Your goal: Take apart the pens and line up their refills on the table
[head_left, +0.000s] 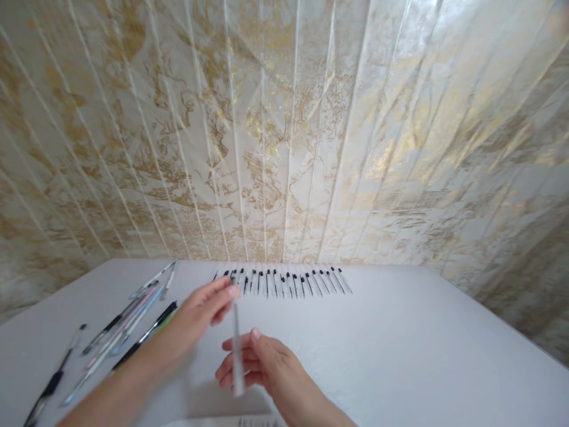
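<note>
My left hand pinches the upper end of a slim, clear-barrelled pen, which hangs nearly upright and is blurred by motion. Just below, my right hand has its thumb and fingers apart, with the pen's lower end crossing in front of the fingers. Whether those fingers touch it, I cannot tell. Beyond both hands, several clear pens with black tips lie side by side in a row at the far edge of the table, and my left hand covers part of the row's left end.
On the left of the white table lies a loose pile of mixed pens, with a black-gripped pen nearer the front. A white printed item shows at the bottom edge. Behind the table hangs a gold-patterned curtain.
</note>
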The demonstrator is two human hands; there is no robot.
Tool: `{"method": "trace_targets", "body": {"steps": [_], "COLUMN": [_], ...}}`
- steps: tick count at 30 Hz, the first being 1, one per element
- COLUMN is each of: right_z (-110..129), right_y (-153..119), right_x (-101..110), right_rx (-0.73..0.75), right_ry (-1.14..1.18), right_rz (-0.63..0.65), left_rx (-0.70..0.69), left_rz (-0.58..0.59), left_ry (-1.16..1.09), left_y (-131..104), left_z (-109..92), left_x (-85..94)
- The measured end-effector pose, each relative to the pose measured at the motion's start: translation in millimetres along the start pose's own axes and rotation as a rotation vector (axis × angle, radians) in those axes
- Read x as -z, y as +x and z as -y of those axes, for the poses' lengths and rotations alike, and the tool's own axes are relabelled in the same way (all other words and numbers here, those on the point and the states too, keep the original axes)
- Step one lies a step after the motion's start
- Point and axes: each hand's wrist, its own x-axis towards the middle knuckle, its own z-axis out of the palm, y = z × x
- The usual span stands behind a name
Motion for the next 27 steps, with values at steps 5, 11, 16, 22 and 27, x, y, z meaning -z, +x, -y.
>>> {"method": "trace_targets", "body": {"steps": [5, 11, 16, 22, 27], "right_z": [-6.2, -0.7, -2.5, -2.5, 11.1], "right_y": [-1.4, -14.6, -14.3, -7.3, -10.9], "right_x": [1.4, 12.3, 11.1, 21.3, 28.8], "right_rx": [-0.251, -0.282, -0.306, -0.120, 0.083], "right_ry": [0.438, 0.494, 0.382, -0.320, -0.718], "right_rz": [0.050, 0.174, 0.116, -0.215, -0.331], "left_rx": [0.086, 0.201, 0.167, 0.099, 0.060], "left_rz": [0.135, 0.234, 0.141, 0.104, 0.045], "left_ry": [-0.344, -0.558, -0.502, -0.369, -0.284], "left_y": [-14.6, -14.0, -15.5, -15.2, -17.4], "left_z": [27.4, 32.4, 31.7, 35.1, 34.8], "left_x": [-59.5, -49.6, -51.2, -48.9, -49.8]}}
